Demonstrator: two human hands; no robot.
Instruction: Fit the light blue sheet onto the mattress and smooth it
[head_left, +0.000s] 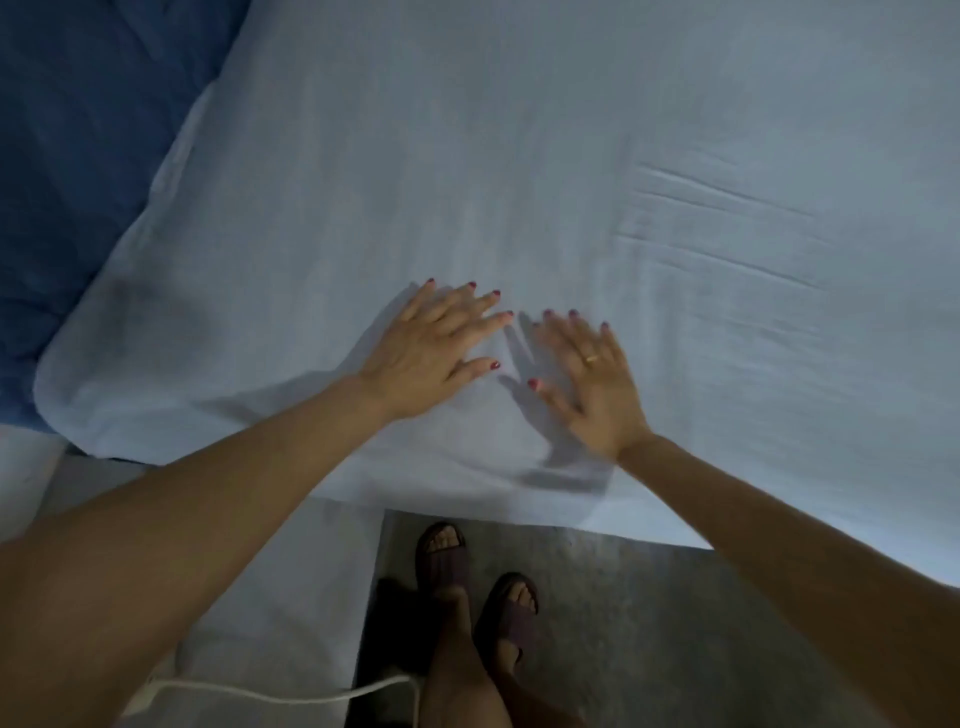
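Note:
The light blue sheet (519, 156) covers the mattress and fills most of the view. Its near edge hangs over the bed's side just in front of my feet. My left hand (431, 353) lies flat on the sheet near that edge, fingers spread. Close beside it, my right hand (592, 379) also rests flat with fingers apart, a ring on one finger. Neither hand grips the fabric. A few long creases (717, 223) run across the sheet to the right of my hands. The sheet's rounded corner (62, 384) shows at the left.
A dark blue cloth (78, 156) lies beyond the sheet's left side. My feet in dark sandals (472, 587) stand on a grey floor (649, 623). A white cord (270, 693) runs along the bottom left, over a pale surface (291, 597).

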